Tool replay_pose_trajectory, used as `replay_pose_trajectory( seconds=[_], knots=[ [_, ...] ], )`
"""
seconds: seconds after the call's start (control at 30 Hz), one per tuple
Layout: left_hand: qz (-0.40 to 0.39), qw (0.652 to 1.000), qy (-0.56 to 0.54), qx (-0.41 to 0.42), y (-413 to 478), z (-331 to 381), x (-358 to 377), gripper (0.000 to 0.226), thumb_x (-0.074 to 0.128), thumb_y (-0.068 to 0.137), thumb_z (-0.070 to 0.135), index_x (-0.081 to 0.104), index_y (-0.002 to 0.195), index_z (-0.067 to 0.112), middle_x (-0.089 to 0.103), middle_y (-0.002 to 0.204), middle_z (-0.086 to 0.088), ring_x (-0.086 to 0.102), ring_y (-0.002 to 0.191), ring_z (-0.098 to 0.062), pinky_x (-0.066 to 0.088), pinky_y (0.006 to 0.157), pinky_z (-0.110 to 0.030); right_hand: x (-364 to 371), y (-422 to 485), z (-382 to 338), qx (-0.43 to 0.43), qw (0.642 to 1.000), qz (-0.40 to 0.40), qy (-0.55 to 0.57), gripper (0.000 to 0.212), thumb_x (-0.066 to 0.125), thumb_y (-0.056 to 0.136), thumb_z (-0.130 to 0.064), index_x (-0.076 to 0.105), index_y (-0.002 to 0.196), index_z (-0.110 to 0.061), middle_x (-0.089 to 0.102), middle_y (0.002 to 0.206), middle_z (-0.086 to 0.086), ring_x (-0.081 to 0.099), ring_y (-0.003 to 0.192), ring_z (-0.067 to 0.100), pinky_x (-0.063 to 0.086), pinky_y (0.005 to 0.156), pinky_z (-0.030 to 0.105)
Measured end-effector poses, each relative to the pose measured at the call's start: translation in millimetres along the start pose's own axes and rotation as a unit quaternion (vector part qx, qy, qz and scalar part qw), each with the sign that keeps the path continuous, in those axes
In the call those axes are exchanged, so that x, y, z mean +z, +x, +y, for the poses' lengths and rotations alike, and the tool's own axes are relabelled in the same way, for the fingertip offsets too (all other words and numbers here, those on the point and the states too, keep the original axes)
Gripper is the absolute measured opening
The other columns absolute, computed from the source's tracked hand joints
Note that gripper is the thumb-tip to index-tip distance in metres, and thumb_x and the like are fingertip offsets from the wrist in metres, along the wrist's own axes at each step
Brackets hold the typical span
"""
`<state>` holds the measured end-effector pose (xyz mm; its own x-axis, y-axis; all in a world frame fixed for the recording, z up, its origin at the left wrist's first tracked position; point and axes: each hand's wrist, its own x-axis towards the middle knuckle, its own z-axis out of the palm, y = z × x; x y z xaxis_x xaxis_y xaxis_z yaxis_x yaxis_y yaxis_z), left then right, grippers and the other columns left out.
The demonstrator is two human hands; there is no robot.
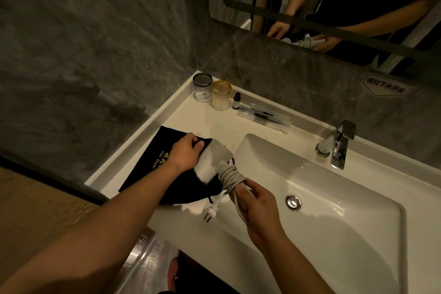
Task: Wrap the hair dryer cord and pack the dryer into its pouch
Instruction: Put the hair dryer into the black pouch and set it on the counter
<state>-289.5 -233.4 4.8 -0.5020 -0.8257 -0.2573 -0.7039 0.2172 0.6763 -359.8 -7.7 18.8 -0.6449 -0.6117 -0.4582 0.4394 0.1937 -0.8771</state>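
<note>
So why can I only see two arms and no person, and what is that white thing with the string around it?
There is no machine here. A person wears a camera on their head, so the one picture looks down at their own arms, as if through their eyes. Above, a mirror reflects their arms too.

The white thing is a hair dryer. The string is its cord, wound around the handle, with the plug dangling below. The right hand grips the handle and cord. The left hand holds open the mouth of a black pouch lying on the white counter, and the dryer's front end is at the opening.

Beside them is a sink with a tap. At the back stand two cups with lids, a small dark bottle and some wrapped packets.
</note>
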Motion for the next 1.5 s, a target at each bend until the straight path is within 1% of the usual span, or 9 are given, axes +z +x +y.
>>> replay_pose_trajectory(
  seconds=[0.37, 0.53, 0.67, 0.83, 0.97, 1.1, 1.3, 1.4, 1.5],
  knots=[
    [0.011, 0.994, -0.049, 0.093, -19.7, -4.9, -21.0, 0.018, 0.051, 0.100, 0.033, 0.055, 0.086, 0.021, 0.057, 0.065, 0.000, 0.050, 0.062, -0.018, 0.042, 0.062, -0.031, 3.4, 10.8, -3.9, 0.010, 0.987, -0.089, -0.137, 0.035, 0.069, 0.085, -0.024, 0.076, 0.119, -0.022, 0.081, 0.102, 0.005, 0.076, 0.097, 0.027, 0.061, 0.087, 0.042],
    [-0.019, 0.988, -0.039, 0.148, -28.7, 0.5, -35.0, 0.014, 0.051, 0.100, 0.032, 0.055, 0.091, 0.024, 0.058, 0.068, -0.003, 0.047, 0.061, -0.013, 0.041, 0.062, -0.027, 9.7, 11.3, -9.2, -0.033, 0.977, -0.114, -0.178, 0.026, 0.067, 0.088, -0.011, 0.079, 0.106, -0.025, 0.080, 0.099, 0.004, 0.076, 0.093, 0.025, 0.061, 0.084, 0.042],
    [-0.063, 0.977, -0.026, 0.203, -41.9, 3.8, -44.8, 0.008, 0.054, 0.100, 0.031, 0.058, 0.096, 0.025, 0.066, 0.078, -0.008, 0.058, 0.070, -0.016, 0.047, 0.069, -0.034, 22.0, 24.5, -8.5, 0.026, 0.989, -0.080, -0.125, 0.021, 0.066, 0.087, -0.008, 0.081, 0.094, -0.021, 0.078, 0.098, 0.017, 0.075, 0.086, 0.026, 0.061, 0.079, 0.039],
    [-0.088, 0.966, 0.034, 0.240, -60.2, -11.8, -43.8, 0.026, 0.064, 0.094, 0.019, 0.060, 0.118, 0.030, 0.069, 0.099, 0.002, 0.063, 0.085, -0.016, 0.051, 0.077, -0.032, 44.9, 51.4, -4.9, 0.131, 0.987, -0.026, 0.093, 0.017, 0.065, 0.087, 0.003, 0.073, 0.098, 0.013, 0.070, 0.109, 0.038, 0.070, 0.094, 0.034, 0.055, 0.101, 0.052],
    [-0.011, 0.974, 0.090, 0.205, -76.5, -30.8, -40.2, 0.057, 0.062, 0.078, -0.005, 0.057, 0.127, 0.025, 0.062, 0.122, -0.001, 0.059, 0.111, -0.020, 0.050, 0.093, -0.038, 62.7, 64.4, -9.3, 0.192, 0.958, 0.007, 0.213, 0.011, 0.064, 0.091, 0.007, 0.072, 0.086, 0.012, 0.072, 0.102, 0.034, 0.071, 0.100, 0.042, 0.057, 0.096, 0.044],
    [0.091, 0.970, 0.153, 0.167, -94.0, -52.7, -35.6, 0.051, 0.066, 0.067, -0.004, 0.058, 0.114, 0.016, 0.054, 0.100, -0.005, 0.054, 0.094, -0.028, 0.047, 0.075, -0.039, 79.4, 74.5, 0.9, 0.230, 0.931, 0.043, 0.281, 0.008, 0.068, 0.094, -0.002, 0.068, 0.099, 0.004, 0.069, 0.105, 0.025, 0.068, 0.100, 0.036, 0.058, 0.092, 0.041],
    [0.147, 0.988, 0.032, 0.034, -116.0, -89.9, -18.3, 0.031, 0.054, 0.076, -0.014, 0.054, 0.090, 0.014, 0.046, 0.094, -0.004, 0.050, 0.081, -0.019, 0.045, 0.075, -0.036, 100.9, 85.0, 28.1, 0.189, 0.947, 0.036, 0.258, 0.013, 0.066, 0.097, -0.012, 0.069, 0.108, -0.006, 0.072, 0.105, 0.012, 0.068, 0.097, 0.024, 0.056, 0.090, 0.035],
    [0.149, 0.987, -0.038, -0.040, -120.5, -98.9, -11.3, 0.023, 0.066, 0.083, 0.002, 0.053, 0.099, 0.013, 0.049, 0.100, -0.007, 0.052, 0.082, -0.018, 0.044, 0.074, -0.030, 104.0, 89.0, 40.7, 0.179, 0.954, -0.001, 0.242, 0.027, 0.063, 0.098, -0.012, 0.065, 0.125, -0.008, 0.070, 0.114, 0.012, 0.066, 0.102, 0.023, 0.053, 0.082, 0.031],
    [0.115, 0.974, -0.127, -0.149, -115.5, -109.5, -1.2, 0.057, 0.077, 0.081, 0.024, 0.045, 0.126, 0.010, 0.049, 0.116, -0.010, 0.058, 0.100, -0.027, 0.049, 0.086, -0.036, 98.7, 92.9, 50.3, 0.203, 0.950, -0.054, 0.230, 0.038, 0.058, 0.094, -0.004, 0.063, 0.131, -0.010, 0.067, 0.119, 0.015, 0.063, 0.108, 0.027, 0.051, 0.084, 0.032]
  ],
)
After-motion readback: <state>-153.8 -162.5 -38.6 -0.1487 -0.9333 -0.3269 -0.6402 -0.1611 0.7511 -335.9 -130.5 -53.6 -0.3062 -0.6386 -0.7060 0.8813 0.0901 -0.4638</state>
